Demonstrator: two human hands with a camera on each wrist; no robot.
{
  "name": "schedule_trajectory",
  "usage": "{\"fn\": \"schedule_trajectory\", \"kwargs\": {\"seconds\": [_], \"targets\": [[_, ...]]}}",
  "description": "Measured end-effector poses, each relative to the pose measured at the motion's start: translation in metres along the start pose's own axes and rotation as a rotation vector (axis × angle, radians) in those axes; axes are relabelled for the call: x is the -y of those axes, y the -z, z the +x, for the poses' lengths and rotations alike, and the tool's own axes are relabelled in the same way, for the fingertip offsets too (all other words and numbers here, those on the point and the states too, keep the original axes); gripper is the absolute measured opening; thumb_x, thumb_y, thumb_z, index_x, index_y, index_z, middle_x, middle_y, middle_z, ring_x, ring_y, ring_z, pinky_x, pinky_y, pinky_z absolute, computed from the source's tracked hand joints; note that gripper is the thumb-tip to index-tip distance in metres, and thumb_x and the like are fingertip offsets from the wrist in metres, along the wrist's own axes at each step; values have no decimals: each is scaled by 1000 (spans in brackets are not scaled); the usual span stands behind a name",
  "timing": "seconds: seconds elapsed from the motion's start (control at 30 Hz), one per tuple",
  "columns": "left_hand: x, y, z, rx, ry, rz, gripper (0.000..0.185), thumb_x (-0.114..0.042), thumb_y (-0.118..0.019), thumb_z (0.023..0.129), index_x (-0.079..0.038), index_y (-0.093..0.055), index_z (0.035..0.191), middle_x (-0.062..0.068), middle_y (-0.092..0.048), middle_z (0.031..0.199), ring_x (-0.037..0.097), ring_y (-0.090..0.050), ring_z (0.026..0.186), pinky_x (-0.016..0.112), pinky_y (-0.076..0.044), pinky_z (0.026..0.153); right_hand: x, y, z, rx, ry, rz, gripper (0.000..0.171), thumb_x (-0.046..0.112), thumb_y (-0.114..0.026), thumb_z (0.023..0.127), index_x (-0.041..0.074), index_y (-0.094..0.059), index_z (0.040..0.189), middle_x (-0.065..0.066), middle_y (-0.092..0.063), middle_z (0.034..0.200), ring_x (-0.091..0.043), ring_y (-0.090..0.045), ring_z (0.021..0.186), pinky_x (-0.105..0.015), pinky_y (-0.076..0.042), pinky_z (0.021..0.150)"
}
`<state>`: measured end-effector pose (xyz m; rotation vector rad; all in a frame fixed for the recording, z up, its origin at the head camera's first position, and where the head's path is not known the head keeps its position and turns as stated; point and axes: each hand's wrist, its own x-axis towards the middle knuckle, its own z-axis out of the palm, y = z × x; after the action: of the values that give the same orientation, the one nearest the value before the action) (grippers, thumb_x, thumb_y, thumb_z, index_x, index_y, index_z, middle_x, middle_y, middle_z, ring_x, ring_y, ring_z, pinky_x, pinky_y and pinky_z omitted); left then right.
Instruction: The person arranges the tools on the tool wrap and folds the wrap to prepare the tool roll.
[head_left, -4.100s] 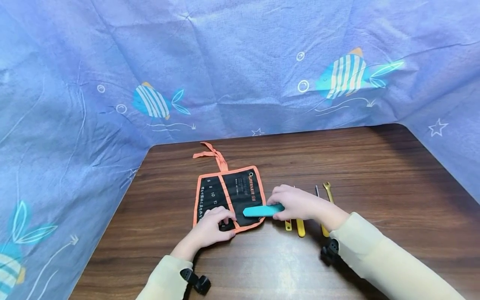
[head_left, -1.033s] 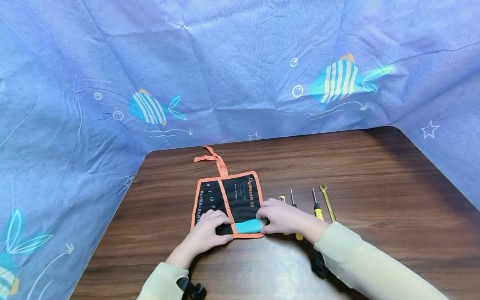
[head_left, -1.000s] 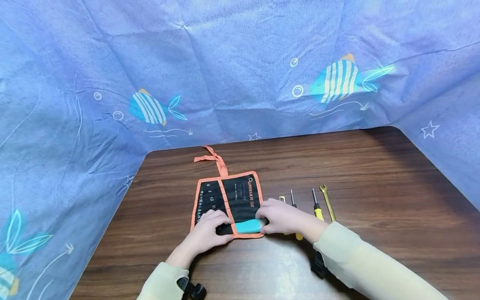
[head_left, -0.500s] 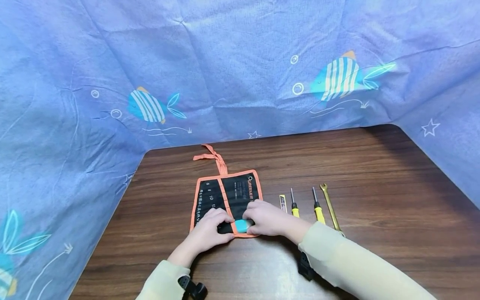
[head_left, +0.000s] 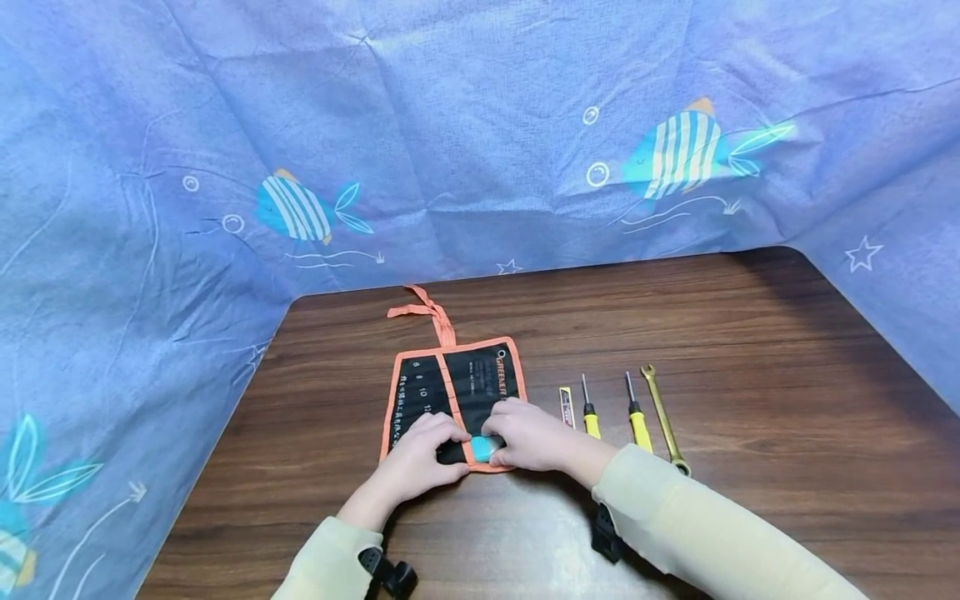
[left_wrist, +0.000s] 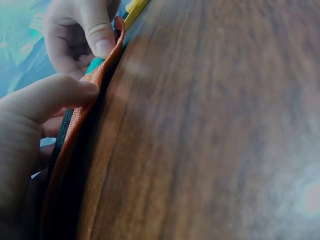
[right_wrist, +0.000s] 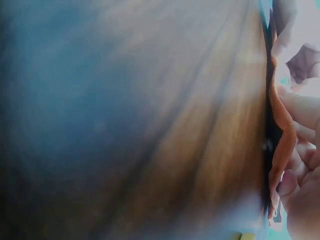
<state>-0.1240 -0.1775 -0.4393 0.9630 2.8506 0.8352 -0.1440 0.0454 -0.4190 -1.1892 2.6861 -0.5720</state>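
Two hands meet at the near edge of the black tool roll (head_left: 457, 392) with its orange trim, and between them we see only a small patch of the teal tool (head_left: 482, 448) showing, the rest of it tucked under the roll's fabric and the fingers. Our right hand (head_left: 525, 433) curls over that teal end and pinches it against the pouch edge; our left hand (head_left: 420, 454) bends its fingers down on the roll's near left corner and grips the hem. From the head view the roll lies flat on the counter (head_left: 750, 350), its orange tie strap (head_left: 427, 312) trailing toward the far edge. What the head view cannot show, the left wrist view does: the orange hem (left_wrist: 80, 125) is lifted off the wood, our left thumb (left_wrist: 55, 97) presses it from one side, and the teal tool (left_wrist: 95, 64) sits just inside the opening beside the other hand's fingertips. The right wrist view is mostly blur, giving us only the wavy orange edge (right_wrist: 281, 130) and fingers bunched against it. To the right of the roll, in the head view alone, lie a small yellow utility blade (head_left: 566, 406), two yellow-handled screwdrivers (head_left: 589, 410) (head_left: 637, 417) and a brass wrench (head_left: 663, 417), side by side and apart from our hands. Blue fish-print cloth (head_left: 480, 125) hangs behind the counter.
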Motion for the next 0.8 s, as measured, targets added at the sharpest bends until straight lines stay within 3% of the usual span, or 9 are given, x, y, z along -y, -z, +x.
{"fn": "schedule_trajectory", "kwargs": {"seconds": [0.4, 0.8], "targets": [[1, 1, 2, -9, -16, 14, 33, -31, -77, 74, -20, -66, 103, -13, -58, 98, 8, -49, 94, 31, -43, 83, -1, -1, 0, -13, -11, 18, 30, 27, -73, 79, 9, -69, 103, 3, -58, 93, -15, -49, 87, -30, -42, 79], [2, 2, 0, 29, 5, 11, 34, -33, -76, 76, -21, -66, 106, -14, -57, 99, 7, -48, 95, 30, -42, 85, -4, -2, -3, -13, 5, 5, 30, 30, -71, 82, 10, -69, 104, 3, -58, 95, -14, -50, 88, -31, -42, 79]]}}
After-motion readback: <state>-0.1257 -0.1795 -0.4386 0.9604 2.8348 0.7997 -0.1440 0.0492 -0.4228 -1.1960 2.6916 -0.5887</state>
